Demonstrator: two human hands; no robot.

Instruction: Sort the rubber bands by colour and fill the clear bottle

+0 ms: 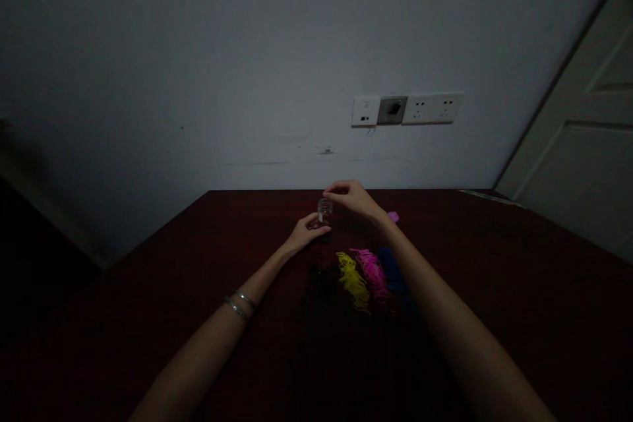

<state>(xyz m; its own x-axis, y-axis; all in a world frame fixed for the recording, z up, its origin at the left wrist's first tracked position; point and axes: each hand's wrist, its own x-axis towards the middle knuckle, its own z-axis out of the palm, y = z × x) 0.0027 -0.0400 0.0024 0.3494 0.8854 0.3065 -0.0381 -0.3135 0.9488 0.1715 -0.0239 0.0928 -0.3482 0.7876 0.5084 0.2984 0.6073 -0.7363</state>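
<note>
A small clear glass jar (325, 209) with an uncovered threaded mouth stands upright toward the back of the dark red table. My left hand (305, 233) grips its lower part, thumb in front and fingers behind. Just above the rim, my right hand (346, 194) has its thumb and fingertips pinched together; whatever they hold is too small to make out. Nearer to me lie a bundle of yellow strands (354, 283), a pink bundle (374, 273) and a blue bundle (390, 268), the last partly hidden by my right forearm. A dark clump (321, 280) left of the yellow is hard to see.
A small pink-purple object (393, 217) lies behind my right wrist. The white wall (277, 79) with a socket panel (428, 109) rises behind the table (222, 244). A pale door (588, 138) stands at the right. The light is dim.
</note>
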